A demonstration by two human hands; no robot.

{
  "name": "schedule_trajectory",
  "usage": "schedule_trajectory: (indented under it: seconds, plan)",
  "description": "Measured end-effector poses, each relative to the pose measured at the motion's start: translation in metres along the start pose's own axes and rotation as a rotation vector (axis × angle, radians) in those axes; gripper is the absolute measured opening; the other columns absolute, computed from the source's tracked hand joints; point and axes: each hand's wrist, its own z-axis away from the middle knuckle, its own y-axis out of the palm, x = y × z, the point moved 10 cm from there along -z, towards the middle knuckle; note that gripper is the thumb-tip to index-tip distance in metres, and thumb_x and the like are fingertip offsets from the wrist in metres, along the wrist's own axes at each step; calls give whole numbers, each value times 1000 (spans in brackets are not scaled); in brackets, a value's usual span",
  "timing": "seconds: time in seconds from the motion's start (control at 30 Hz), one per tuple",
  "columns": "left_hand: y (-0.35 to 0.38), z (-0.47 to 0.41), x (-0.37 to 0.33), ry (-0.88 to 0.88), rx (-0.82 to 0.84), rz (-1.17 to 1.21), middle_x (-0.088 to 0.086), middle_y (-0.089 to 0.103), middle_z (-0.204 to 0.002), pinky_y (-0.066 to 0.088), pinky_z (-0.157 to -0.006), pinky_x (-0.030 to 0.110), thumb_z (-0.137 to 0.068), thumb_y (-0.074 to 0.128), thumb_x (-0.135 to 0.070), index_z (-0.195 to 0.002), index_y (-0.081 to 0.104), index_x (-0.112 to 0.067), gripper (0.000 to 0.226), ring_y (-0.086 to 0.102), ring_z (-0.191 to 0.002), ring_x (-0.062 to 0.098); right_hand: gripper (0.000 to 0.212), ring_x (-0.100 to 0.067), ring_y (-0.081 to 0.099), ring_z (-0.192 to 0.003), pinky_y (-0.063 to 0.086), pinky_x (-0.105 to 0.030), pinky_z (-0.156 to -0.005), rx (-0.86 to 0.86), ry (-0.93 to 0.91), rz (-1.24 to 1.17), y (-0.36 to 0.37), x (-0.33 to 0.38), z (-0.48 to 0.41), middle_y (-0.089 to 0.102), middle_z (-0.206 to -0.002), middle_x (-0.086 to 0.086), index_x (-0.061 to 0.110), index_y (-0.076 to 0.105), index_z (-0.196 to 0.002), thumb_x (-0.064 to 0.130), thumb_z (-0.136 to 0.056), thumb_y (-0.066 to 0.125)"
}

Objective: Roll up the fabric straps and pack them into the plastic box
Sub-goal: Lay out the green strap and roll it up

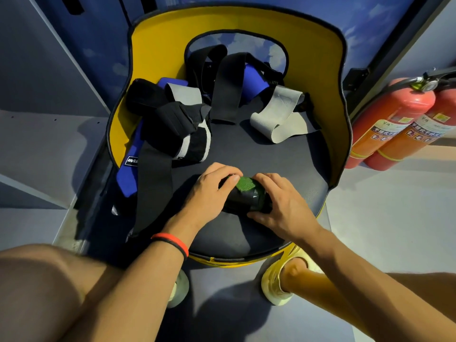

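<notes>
So we're mid-roll here. Both hands are on the rolled strap, a black bundle with a green patch on top, lying on the front part of the chair seat. Our left hand curls over the roll's left end, thumb pressed right beside the green patch. Our right hand wraps the right end, fingers tucked under on the side toward the seat's front edge. Neither hand has hold of anything else.

Our tip: pin the loose end with the thumb and squeeze evenly from both ends so the layers don't slide out sideways. If that green bit is hook-and-loop (looks like it, can't swear), press it flat so the roll holds itself.

The loose straps are heaped at the back and left of the seat, well apart from the hands. The plastic box isn't in view, so we can't say where it is.
</notes>
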Motion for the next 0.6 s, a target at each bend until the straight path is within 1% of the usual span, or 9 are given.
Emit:
schedule_trajectory:
  seconds: [0.07, 0.1, 0.17, 0.23, 0.27, 0.33, 0.47, 0.53, 0.6]
  plan:
    - [5, 1, 8, -38, 58, -8, -15, 57, -123, 45, -103, 30, -104, 50, -35, -122, 69, -34, 25, 54, -116, 2, 84, -19, 49, -102, 48, -41, -91, 72, 54, -11, 4, -10, -4, 57, -120, 5, 27, 47, -143, 69, -74, 69]
    - [9, 3, 11, -48, 116, -4, -17, 55, -128, 44, -105, 29, -101, 53, -43, -128, 65, -35, 31, 52, -121, 2, 87, -18, 49, -102, 47, -41, -91, 96, 76, -16, 6, -15, -4, 58, -118, 6, 28, 49, -143, 75, -72, 64]
    - [18, 9, 12, -48, 271, 13, -20, 47, -139, 39, -109, 27, -88, 65, -53, -141, 53, -36, 57, 47, -129, 2, 91, -17, 49, -107, 46, -42, -95, 125, 102, -24, 8, -21, -7, 56, -119, 7, 31, 52, -143, 83, -68, 58]
    - [23, 12, 7, -13, 376, -43, -18, 39, -148, 37, -111, 27, -80, 80, -41, -149, 42, -36, 79, 42, -134, 5, 95, -16, 47, -111, 43, -43, -99, 162, 124, -37, 9, -26, -11, 51, -119, 8, 34, 54, -142, 87, -63, 54]
    - [23, 13, 5, 12, 388, -72, -18, 38, -148, 38, -110, 27, -78, 84, -33, -151, 40, -37, 85, 42, -134, 6, 95, -16, 45, -112, 42, -44, -100, 183, 130, -43, 8, -27, -13, 49, -119, 8, 35, 54, -141, 87, -61, 53]
    - [20, 12, 2, 46, 367, -104, -19, 41, -144, 41, -107, 27, -76, 86, -28, -149, 41, -42, 87, 45, -131, 6, 96, -15, 44, -113, 40, -46, -103, 226, 135, -46, 7, -28, -15, 48, -119, 8, 36, 54, -141, 87, -59, 51]
    - [16, 9, -1, 90, 310, -172, -21, 50, -135, 44, -107, 36, -70, 90, -34, -140, 49, -46, 82, 48, -126, 7, 96, -14, 45, -112, 43, -48, -103, 285, 146, -103, 12, -25, -14, 50, -120, 9, 34, 53, -142, 83, -60, 56]
    - [14, 9, 2, 69, 274, -126, -23, 53, -132, 46, -106, 38, -69, 91, -34, -136, 51, -47, 80, 51, -124, 6, 91, -11, 50, -111, 47, -44, -102, 239, 170, -219, 9, -24, -11, 52, -119, 9, 30, 53, -141, 74, -62, 67]
    - [9, 10, 10, -7, 193, 6, -23, 57, -130, 47, -106, 39, -68, 91, -35, -133, 52, -48, 77, 53, -124, 4, 92, -8, 54, -114, 49, -37, -104, 139, 230, -388, 3, -26, -8, 54, -127, 9, 29, 48, -144, 64, -65, 78]
